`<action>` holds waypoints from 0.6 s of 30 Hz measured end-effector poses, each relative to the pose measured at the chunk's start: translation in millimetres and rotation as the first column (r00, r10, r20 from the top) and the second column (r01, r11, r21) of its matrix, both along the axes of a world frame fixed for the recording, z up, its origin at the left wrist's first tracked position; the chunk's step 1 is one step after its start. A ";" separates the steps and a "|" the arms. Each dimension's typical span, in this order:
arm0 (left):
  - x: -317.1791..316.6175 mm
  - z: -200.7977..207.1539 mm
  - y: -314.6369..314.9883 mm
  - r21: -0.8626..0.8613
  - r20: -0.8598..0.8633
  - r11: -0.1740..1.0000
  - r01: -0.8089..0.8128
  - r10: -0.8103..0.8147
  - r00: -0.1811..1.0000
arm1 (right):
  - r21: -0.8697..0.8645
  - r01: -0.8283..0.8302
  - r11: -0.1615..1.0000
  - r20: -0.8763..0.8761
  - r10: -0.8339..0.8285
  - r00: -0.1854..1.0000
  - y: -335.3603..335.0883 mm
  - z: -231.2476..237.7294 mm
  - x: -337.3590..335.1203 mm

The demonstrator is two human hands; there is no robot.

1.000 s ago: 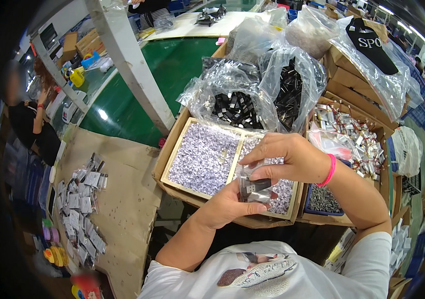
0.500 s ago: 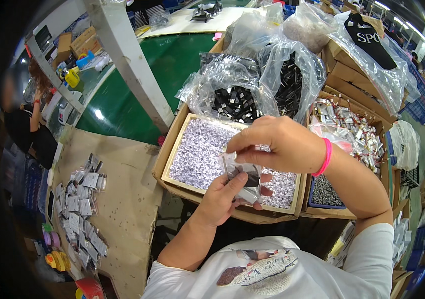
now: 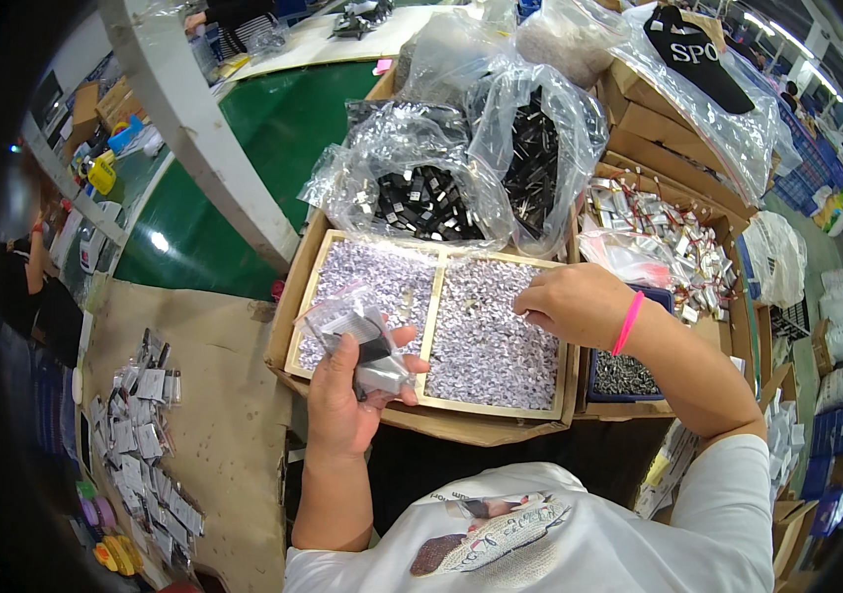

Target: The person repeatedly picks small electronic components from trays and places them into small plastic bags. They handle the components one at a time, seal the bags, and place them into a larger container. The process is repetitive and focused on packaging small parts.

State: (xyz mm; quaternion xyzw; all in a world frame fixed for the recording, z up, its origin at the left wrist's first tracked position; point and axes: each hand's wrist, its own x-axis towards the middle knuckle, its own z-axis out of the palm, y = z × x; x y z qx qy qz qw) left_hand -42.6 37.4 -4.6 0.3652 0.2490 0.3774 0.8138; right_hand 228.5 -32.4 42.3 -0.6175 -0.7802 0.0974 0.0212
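Note:
My left hand holds a small clear plastic bag over the left compartment of a pale two-part tray. A black piece and a silvery piece show through the plastic. Over the right compartment is my right hand, its fingers bent and drawn together. Whatever they might hold is too small or hidden to make out. Many tiny pale pieces fill both compartments; their kind is not clear.
Behind the tray stand open plastic bags of black parts and thin dark pieces. To the right are a blue bin of small metal parts and a box of wired silvery parts. Filled packets lie on the left table.
My right hand has left the bag and moved down over the tray's right compartment. My left hand has shifted left with the bag. The whole view has shifted slightly.

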 end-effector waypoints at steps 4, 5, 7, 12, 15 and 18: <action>-3.5 -5.6 -1.8 -0.017 0.011 1.000 -0.021 0.021 1.000 | 0.000 0.118 0.993 0.117 -0.117 0.986 -25.8 12.3 13.8; -4.7 -7.0 -2.2 -0.030 0.049 0.999 -0.027 0.028 0.998 | 0.015 0.145 0.989 0.156 -0.145 0.977 -37.2 17.6 21.4; -7.6 -9.5 -1.4 0.007 0.018 1.000 -0.027 0.027 0.999 | -0.091 0.310 0.946 0.257 -0.278 0.925 -62.1 23.2 33.9; 1.5 -17.2 -0.2 -0.189 0.176 0.978 0.092 -0.058 0.983 | -0.114 0.386 0.916 0.214 -0.356 0.909 -97.7 0.9 39.4; 13.3 -17.0 -1.0 -0.159 0.186 0.973 0.170 -0.139 0.973 | -0.037 0.382 0.923 0.073 -0.379 0.923 -108.5 -8.9 44.0; 23.3 -12.9 -3.8 -0.184 0.308 0.952 0.243 -0.179 0.935 | 0.061 0.355 0.933 -0.007 -0.355 0.935 -116.5 -11.5 49.9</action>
